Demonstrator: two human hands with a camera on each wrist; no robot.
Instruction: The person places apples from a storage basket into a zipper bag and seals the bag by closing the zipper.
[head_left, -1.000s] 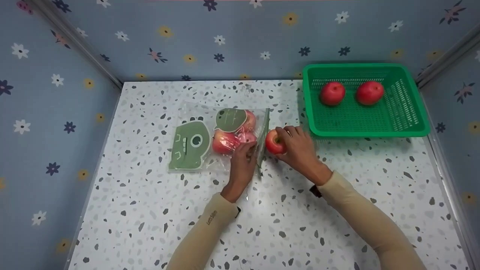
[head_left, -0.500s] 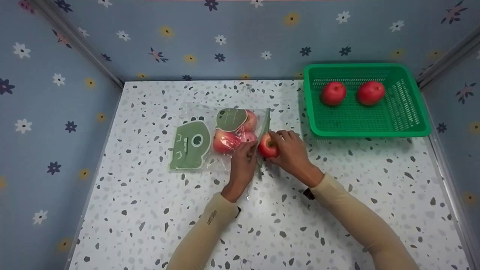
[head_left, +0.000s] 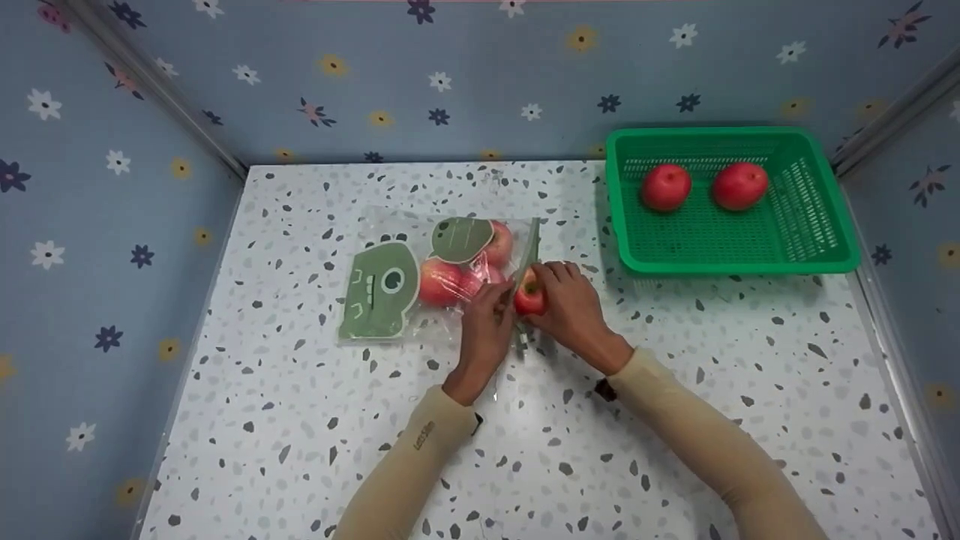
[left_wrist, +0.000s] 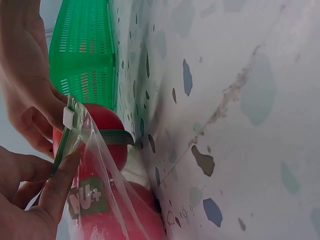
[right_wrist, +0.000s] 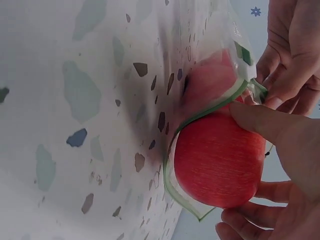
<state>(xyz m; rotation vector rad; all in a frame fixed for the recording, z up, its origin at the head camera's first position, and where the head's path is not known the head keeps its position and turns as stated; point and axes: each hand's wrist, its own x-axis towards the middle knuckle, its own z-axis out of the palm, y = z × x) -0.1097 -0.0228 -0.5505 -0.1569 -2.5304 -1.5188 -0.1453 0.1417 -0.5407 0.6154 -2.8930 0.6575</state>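
Observation:
A clear zip bag (head_left: 450, 330) printed with a green monster lies on the table, its green-edged mouth facing right. Several apples (head_left: 440, 282) show through the plastic. My left hand (head_left: 486, 330) pinches the upper edge of the mouth between thumb and fingers, close to a white slider (left_wrist: 68, 118). With fingers curled round it, my right hand (head_left: 574, 307) holds a red apple (right_wrist: 220, 160) at the mouth. In the right wrist view the green rim passes beneath and beside this apple, which sits partly inside. Plastic and fingers cover part of it in the left wrist view.
At the back right stands a green basket (head_left: 742, 266) with two red apples (head_left: 666, 187) in it. The speckled white table (head_left: 675, 450) meets flower-patterned walls (head_left: 480, 82) at the back and sides.
My right hand has moved left with its apple, from beside the bag into its mouth. The apples inside have shifted slightly left. My left hand stays at the bag's edge.

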